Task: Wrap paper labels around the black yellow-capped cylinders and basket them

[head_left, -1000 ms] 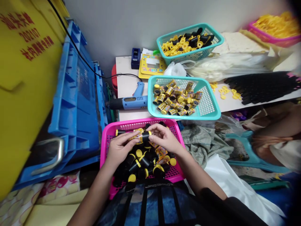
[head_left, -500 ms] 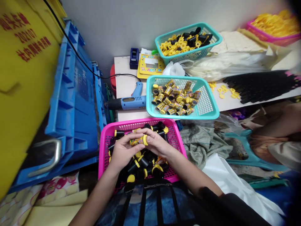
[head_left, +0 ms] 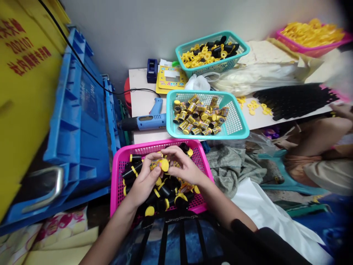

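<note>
My left hand point(head_left: 143, 180) is closed around a small cylindrical tub point(head_left: 156, 164) with a printed wrapper, its yellow cap point(head_left: 164, 165) facing me. Just right of the cap, my right hand point(head_left: 185, 167) is curved with thumb and fingers apart. Whether its fingertips touch the tub is hard to see. Both hands are above a pink basket point(head_left: 114, 184) of black tubs with yellow lids, mostly without wrappers. Beyond them a turquoise basket point(head_left: 234, 135) holds many wrapped tubs.
A blue heat gun point(head_left: 151, 121) lies on the white table, its cable running left. Behind stand a tape dispenser point(head_left: 152, 70) and a second turquoise basket point(head_left: 212, 68) of yellow and black parts. Blue crates point(head_left: 79, 121) rise at left. Another person's leg point(head_left: 320, 136) is at right.
The tub has turned so its yellow cap faces me more. My right hand's fingers have shifted off the cap to the right. The whole view has shifted slightly.
</note>
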`<state>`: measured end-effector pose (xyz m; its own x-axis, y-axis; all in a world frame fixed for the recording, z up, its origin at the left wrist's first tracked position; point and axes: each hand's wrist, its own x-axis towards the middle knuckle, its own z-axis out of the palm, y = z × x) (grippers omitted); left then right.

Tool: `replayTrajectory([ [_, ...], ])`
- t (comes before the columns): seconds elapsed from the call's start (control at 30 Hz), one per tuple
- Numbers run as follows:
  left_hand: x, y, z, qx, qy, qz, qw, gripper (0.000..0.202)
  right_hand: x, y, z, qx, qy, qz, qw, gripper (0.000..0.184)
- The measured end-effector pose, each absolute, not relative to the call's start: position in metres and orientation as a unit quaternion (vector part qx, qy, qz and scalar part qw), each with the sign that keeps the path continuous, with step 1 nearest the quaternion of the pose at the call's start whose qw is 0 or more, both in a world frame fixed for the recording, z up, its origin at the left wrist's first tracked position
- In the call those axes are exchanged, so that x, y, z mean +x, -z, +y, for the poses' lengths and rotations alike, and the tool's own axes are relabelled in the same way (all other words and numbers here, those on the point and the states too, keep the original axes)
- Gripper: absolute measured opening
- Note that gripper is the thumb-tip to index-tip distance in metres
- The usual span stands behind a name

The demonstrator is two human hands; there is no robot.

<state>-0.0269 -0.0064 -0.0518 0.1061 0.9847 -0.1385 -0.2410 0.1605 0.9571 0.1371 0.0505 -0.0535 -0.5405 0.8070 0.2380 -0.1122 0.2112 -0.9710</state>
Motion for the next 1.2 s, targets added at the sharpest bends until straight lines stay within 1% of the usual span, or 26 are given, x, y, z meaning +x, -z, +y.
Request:
replayTrajectory([
  [0.07,-0.023,0.048,-0.004,0.415,-0.511,0.441,0.61,0.035,0.14,0.041,0.051,-0.263,-0.463,-0.743,0.405,0.048],
  [0.17,-0.024,0.041,0.004,0.428,-0.536,0.416,0.596,0.054,0.156,0.016,0.063,-0.275,-0.305,-0.804,0.431,0.033],
  [0.2,-0.026,0.039,0.008,0.434,-0.546,0.412,0.586,0.058,0.166,0.007,0.07,-0.298,-0.247,-0.809,0.442,0.031],
  [0.27,-0.034,0.036,0.013,0.444,-0.562,0.424,0.554,0.055,0.187,-0.007,0.087,-0.401,-0.112,-0.78,0.468,0.032],
  [0.3,-0.038,0.036,0.015,0.45,-0.56,0.44,0.539,0.05,0.196,-0.011,0.095,-0.456,-0.063,-0.759,0.46,0.037],
  [0.33,-0.042,0.035,0.016,0.454,-0.552,0.461,0.526,0.044,0.204,-0.011,0.1,-0.501,-0.033,-0.746,0.438,0.038],
  [0.37,-0.045,0.035,0.016,0.457,-0.539,0.485,0.515,0.038,0.208,-0.008,0.103,-0.53,-0.028,-0.745,0.404,0.034],
  [0.43,-0.048,0.034,0.016,0.457,-0.512,0.528,0.499,0.03,0.206,0.008,0.1,-0.533,-0.081,-0.788,0.296,0.02],
  [0.5,-0.048,0.034,0.015,0.454,-0.498,0.553,0.491,0.027,0.194,0.033,0.09,-0.486,-0.159,-0.845,0.156,0.013],
  [0.53,-0.048,0.035,0.015,0.454,-0.495,0.557,0.489,0.027,0.188,0.046,0.086,-0.465,-0.168,-0.863,0.103,0.012],
  [0.57,-0.047,0.036,0.016,0.455,-0.494,0.557,0.489,0.027,0.181,0.058,0.082,-0.453,-0.167,-0.873,0.066,0.015],
  [0.63,-0.047,0.037,0.017,0.458,-0.492,0.556,0.49,0.026,0.174,0.075,0.078,-0.449,-0.157,-0.879,0.031,0.017],
  [0.7,-0.047,0.04,0.017,0.459,-0.489,0.559,0.488,0.025,0.175,0.081,0.081,-0.449,-0.16,-0.879,0.027,0.012],
  [0.8,-0.047,0.041,0.017,0.468,-0.475,0.572,0.478,0.024,0.184,0.074,0.089,-0.42,-0.18,-0.889,0.037,0.013],
  [0.87,-0.044,0.04,0.017,0.496,-0.449,0.582,0.462,0.023,0.189,0.064,0.092,-0.389,-0.198,-0.899,0.043,0.016],
  [0.93,-0.036,0.037,0.018,0.537,-0.415,0.586,0.443,0.021,0.191,0.051,0.092,-0.375,-0.222,-0.898,0.057,0.024],
  [1.03,-0.022,0.033,0.023,0.586,-0.382,0.574,0.426,0.029,0.186,0.03,0.089,-0.367,-0.291,-0.877,0.109,0.047],
  [1.07,-0.017,0.032,0.026,0.586,-0.382,0.57,0.432,0.031,0.184,0.025,0.088,-0.356,-0.325,-0.866,0.13,0.051],
  [1.2,-0.01,0.031,0.034,0.485,-0.455,0.573,0.479,0.025,0.171,0.02,0.083,-0.323,-0.465,-0.789,0.239,0.05],
])
